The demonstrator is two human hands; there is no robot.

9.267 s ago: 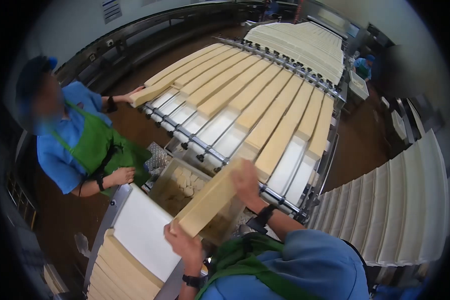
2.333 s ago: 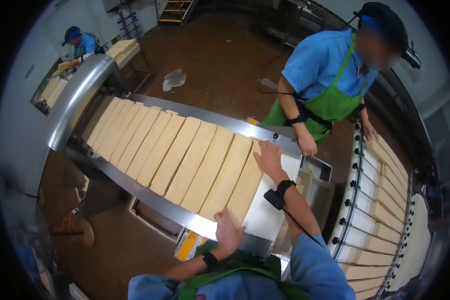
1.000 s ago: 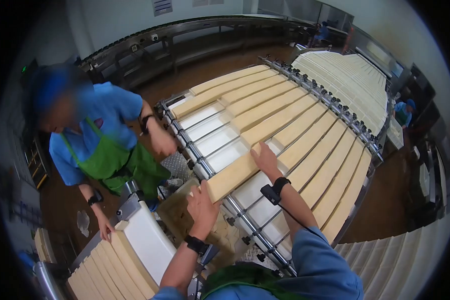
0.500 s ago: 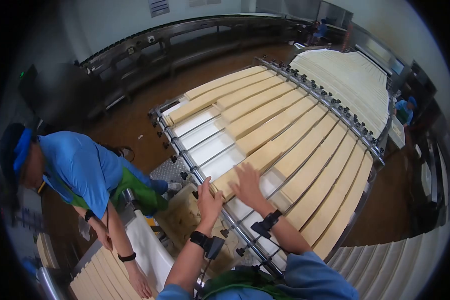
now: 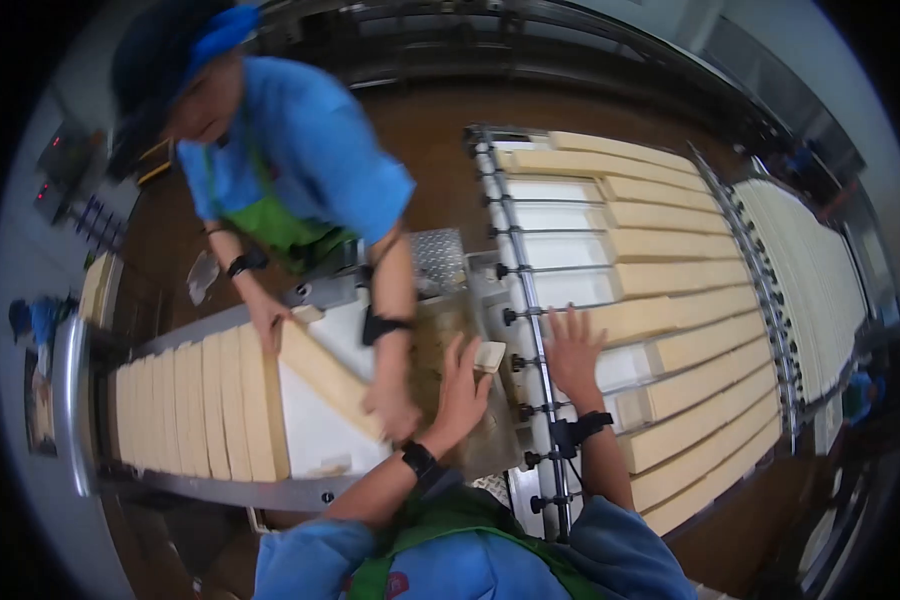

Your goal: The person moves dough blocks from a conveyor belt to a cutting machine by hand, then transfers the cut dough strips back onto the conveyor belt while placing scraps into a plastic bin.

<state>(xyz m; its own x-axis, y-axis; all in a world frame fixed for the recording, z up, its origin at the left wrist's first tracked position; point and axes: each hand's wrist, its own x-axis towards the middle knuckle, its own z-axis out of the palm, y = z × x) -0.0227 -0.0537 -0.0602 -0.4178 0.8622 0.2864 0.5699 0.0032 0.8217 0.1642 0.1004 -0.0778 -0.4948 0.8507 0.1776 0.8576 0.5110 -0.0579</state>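
My left hand [image 5: 458,395] is over the tray, with a small pale piece [image 5: 489,356] of slab material at its fingertips. Its fingers are partly curled around that piece. My right hand [image 5: 573,362] lies with fingers spread against the near end of a long pale-yellow slab [image 5: 632,318], just past the metal rail [image 5: 536,340]. Several similar slabs lie side by side in lanes divided by thin rods. White belt [image 5: 567,250] shows at the near ends of some lanes.
At the left, a co-worker [image 5: 310,150] holds a slab [image 5: 325,372] in both hands above a white conveyor [image 5: 345,330] carrying a row of slabs [image 5: 195,405]. A scrap tray [image 5: 445,325] sits between the two lines. Black knobs [image 5: 511,317] stick out along the rail.
My view has turned left. My left hand has moved off the slab toward the tray and now has a small piece. The co-worker has lifted a slab.
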